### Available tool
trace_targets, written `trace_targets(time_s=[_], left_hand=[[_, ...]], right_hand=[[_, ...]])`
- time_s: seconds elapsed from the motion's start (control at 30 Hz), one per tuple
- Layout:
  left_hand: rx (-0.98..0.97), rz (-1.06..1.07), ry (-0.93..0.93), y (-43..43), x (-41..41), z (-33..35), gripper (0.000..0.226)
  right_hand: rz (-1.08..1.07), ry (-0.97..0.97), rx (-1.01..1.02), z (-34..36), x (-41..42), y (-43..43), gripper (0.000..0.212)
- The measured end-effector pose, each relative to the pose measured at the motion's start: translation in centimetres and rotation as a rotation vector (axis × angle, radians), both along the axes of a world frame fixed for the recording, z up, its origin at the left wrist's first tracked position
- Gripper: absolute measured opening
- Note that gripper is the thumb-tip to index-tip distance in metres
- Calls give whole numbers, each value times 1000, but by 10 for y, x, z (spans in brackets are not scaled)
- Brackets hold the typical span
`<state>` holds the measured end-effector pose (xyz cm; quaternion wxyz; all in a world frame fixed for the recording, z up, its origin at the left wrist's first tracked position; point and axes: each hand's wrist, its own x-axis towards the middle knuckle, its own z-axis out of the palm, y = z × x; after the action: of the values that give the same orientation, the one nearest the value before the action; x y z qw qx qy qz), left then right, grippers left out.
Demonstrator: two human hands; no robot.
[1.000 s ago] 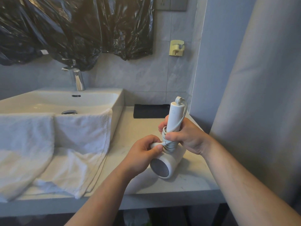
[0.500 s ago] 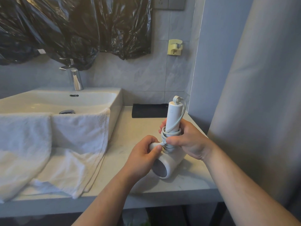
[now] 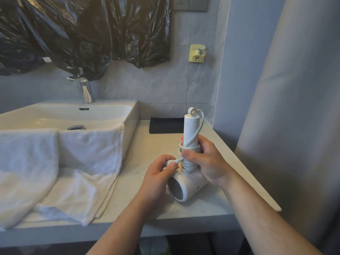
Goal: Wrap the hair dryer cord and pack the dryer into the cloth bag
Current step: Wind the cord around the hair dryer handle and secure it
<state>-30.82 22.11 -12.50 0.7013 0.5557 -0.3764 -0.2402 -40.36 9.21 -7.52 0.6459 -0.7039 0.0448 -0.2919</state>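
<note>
The counter [image 3: 211,137] runs from the sink [image 3: 70,115], with white towels [image 3: 60,159] draped over its front edge, to the wall on the right; at the back of the counter lies a dark folded thing, likely the cloth bag [image 3: 165,125], well apart from the hands. The hair dryer [image 3: 185,188] rests barrel-down on the counter near its front edge, handle standing almost upright; so its long axis points up and slightly away. The right hand [image 3: 209,162] is wrapped round the handle, thumb pressing the coils; the left hand [image 3: 158,173] pinches the plug [image 3: 171,162] just beside the barrel. The cord [image 3: 187,162] is wound in tight turns low on the handle, with one strand running up to the handle's tip; only a short tail remains, so the wrapping looks nearly done. The bag lies beyond the dryer, behind the handle; the right hand is nearer to it.
</note>
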Motion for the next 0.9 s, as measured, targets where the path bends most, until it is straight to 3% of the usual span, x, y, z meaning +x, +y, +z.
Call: trace_targets(time_s=[0.23,0.5,0.6,0.73,0.9], left_hand=[[33,-21,45,-5,3,-5,19],[34,-99,150,-4,3,-3,28],[47,-108,191,-5,5,-2,29],[60,-102,214,-6,7,-2,27],[77,-101,229,-6,8,-1,28]], right_hand=[[76,-43,47,-6,0,-8,30],[23,-27,-1,-4,-2,-3,37],[138,-64,129,-2,1,-3,46],[226,-107,271,-3,1,-8,30],[228,-91,279,-3,1,-12,67]])
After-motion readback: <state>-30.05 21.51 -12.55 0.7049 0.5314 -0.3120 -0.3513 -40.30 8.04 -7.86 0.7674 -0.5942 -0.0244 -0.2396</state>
